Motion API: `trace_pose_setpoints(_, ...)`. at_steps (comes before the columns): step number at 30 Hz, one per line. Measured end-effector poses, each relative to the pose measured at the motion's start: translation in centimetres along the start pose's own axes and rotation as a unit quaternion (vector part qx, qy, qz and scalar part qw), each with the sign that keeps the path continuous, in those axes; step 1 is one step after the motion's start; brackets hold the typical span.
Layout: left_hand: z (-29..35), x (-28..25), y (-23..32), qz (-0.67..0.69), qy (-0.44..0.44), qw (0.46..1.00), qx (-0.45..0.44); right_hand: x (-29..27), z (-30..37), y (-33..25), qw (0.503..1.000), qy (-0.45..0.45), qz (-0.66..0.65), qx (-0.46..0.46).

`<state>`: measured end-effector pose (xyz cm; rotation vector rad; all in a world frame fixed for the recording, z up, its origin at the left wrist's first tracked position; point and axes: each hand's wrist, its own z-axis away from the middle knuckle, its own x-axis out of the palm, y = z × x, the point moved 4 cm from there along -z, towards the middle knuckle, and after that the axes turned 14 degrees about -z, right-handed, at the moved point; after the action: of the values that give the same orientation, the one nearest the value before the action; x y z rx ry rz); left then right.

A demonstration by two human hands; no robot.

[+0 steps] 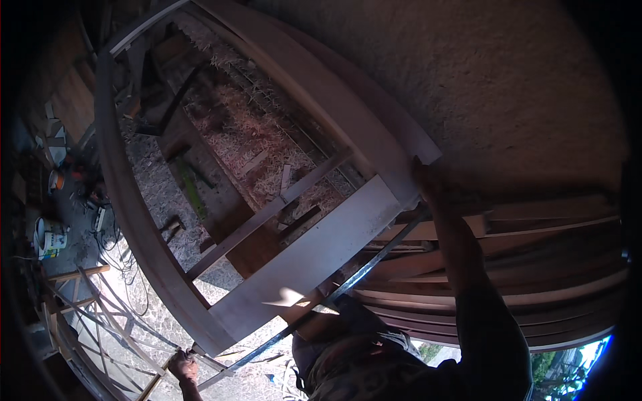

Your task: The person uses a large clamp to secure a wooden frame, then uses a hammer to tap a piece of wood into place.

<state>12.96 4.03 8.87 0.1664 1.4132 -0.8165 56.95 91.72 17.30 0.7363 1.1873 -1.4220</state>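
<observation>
A large wooden frame (314,257), with a wide pale bottom rail and a thinner crossbar (267,212), stretches away in front of me. Along its near end runs a long metal bar clamp (358,275). My left hand (183,367) is closed at the clamp's left end, beside the frame's lower left corner. What exactly its fingers grip there is small and partly hidden. At the opposite corner, my right hand (422,176) reaches the frame's right edge near the other end of the clamp. Its fingers are in shadow, so their grip is unclear.
Long curved boards (495,289) are stacked at the right. Wood shavings (247,134) and offcuts lie beneath the frame. A white bucket (51,238), cables and a slatted wooden structure (100,314) occupy the left side. A brown wall or ground surface (515,87) borders the far right.
</observation>
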Motion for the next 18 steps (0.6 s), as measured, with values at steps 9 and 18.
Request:
trace_pose_setpoints(9, -3.2, -1.6, -1.6, 0.071, -0.283, 0.947, 0.133, 0.2, 1.0, -0.5, 0.983, 0.054, -0.140, 0.108)
trace_pose_setpoints(18, -0.2, 1.5, -3.3, 0.254, -0.023, 0.964, 0.081, 0.3, 0.8, 0.2, 0.965, 0.109, -0.201, 0.131)
